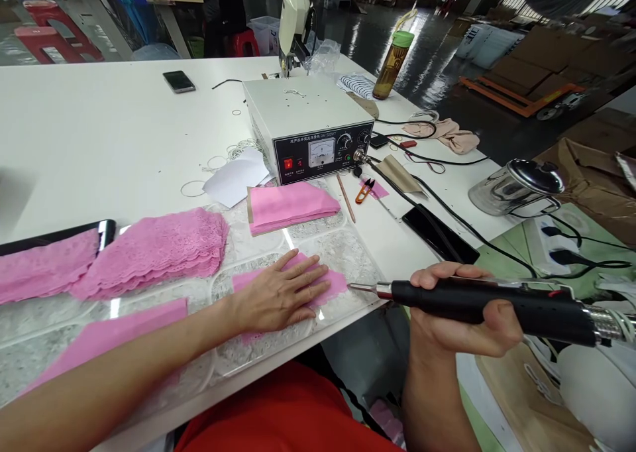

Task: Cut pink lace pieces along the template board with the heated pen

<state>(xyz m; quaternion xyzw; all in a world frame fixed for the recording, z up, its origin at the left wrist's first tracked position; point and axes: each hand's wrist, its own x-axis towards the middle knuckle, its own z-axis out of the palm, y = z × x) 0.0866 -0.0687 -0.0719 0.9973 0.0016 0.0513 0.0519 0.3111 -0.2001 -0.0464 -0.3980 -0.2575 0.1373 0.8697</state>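
My left hand (285,289) lies flat with fingers spread on a pink fabric piece (334,289), which rests on a clear-covered, stone-patterned mat (342,250). My right hand (462,313) wraps round a black handheld ultrasonic welding tool (497,303). The tool's thin metal tip points left, close to the right corner of the fabric; whether it touches cannot be told. Behind my left hand sits a folded pink fabric stack (293,205). Pink lace pieces (163,246) are piled to the left. Another pink fabric piece (119,333) is partly hidden under my left forearm.
A white welder box (308,117) stands behind the mat, with black cables running right. Orange thread snips (365,191), a pencil (346,198) and a dark phone (440,233) lie nearby. A glass jar (514,187) and a bottle (392,65) stand at the right.
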